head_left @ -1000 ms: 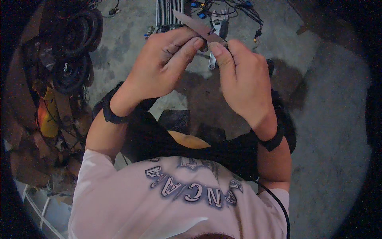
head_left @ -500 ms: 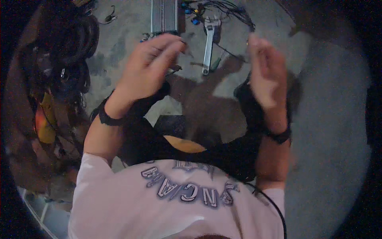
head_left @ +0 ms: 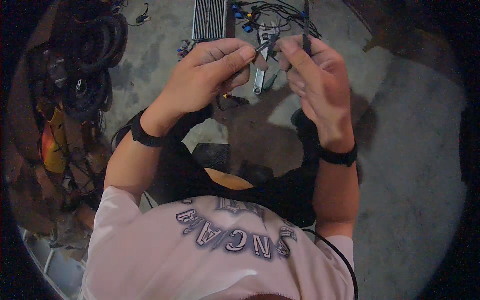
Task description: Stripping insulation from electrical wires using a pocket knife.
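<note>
My left hand is closed, thumb and index finger pinching a thin dark cable piece. My right hand is closed round a dark-handled knife, its blade pointing up and seen nearly edge-on. The right thumb and fingertips are close to the cable's end; whether they touch it I cannot tell. Beyond and below the hands, on the concrete floor, lie a silver adjustable wrench and a green-handled tool, both partly hidden.
A finned metal box with connectors sits at the top, beside tangled cables with blue plugs. Coiled black corrugated hoses, brown cardboard and a yellow-orange object lie along the left. My dark-clothed legs frame the floor below.
The knife, earlier slanting leftward across both hands, now points upward in my right hand. My right hand swung out rightward, then moved back up toward my left hand, which stayed pinched.
</note>
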Available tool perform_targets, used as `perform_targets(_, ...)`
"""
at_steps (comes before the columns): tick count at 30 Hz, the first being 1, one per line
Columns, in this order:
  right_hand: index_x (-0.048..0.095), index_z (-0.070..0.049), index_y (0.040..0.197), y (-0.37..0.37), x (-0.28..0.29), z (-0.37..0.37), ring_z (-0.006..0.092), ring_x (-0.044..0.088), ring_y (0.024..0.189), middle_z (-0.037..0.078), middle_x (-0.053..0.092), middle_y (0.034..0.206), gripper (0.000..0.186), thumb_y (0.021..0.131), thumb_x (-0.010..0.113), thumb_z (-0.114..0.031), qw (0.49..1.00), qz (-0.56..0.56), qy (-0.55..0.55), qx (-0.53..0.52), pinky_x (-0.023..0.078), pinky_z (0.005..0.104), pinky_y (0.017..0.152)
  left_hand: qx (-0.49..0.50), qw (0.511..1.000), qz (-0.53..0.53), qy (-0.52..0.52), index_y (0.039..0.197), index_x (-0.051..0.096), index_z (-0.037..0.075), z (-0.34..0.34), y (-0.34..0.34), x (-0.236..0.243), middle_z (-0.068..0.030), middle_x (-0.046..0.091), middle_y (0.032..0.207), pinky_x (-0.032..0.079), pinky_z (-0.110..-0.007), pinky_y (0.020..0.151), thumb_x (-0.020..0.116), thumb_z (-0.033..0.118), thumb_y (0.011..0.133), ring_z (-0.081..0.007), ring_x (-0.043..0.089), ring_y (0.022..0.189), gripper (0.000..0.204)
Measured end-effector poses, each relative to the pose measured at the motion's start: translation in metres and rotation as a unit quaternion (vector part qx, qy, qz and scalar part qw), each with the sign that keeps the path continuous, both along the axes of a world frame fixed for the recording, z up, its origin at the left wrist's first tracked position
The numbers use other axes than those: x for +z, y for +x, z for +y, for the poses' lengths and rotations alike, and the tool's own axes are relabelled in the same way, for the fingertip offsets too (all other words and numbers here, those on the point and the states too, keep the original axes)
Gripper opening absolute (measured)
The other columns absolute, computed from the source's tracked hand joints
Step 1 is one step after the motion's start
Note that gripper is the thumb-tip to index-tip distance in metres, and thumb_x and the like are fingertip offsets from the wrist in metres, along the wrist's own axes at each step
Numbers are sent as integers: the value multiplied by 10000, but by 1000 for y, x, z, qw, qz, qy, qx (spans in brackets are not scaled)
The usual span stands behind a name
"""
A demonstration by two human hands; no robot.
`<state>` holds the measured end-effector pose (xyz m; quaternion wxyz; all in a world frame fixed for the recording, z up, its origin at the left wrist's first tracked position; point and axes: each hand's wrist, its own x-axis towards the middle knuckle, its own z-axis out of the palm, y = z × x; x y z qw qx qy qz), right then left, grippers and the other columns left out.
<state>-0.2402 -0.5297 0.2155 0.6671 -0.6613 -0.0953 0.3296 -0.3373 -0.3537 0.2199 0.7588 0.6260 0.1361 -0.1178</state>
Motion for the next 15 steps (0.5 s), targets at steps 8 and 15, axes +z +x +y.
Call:
perform_targets(8,652,-61,787,-13,-22,-7,25,442,499,-45,566,628,197,854,671,-245,998,45,40,-12,320,207,435,-38,998,36,-45,1010,602,30,-16,-8,-23,47,426,646,237,-211,494,458,317,980,-48,340,556,323)
perform_targets(15,622,-60,754,-15,-21,-23,39,442,520,-39,542,626,181,855,663,-205,996,69,17,-63,320,217,460,-57,998,13,-21,1078,595,17,-29,-9,-25,42,471,683,274,-201,495,498,268,971,-46,373,560,290)
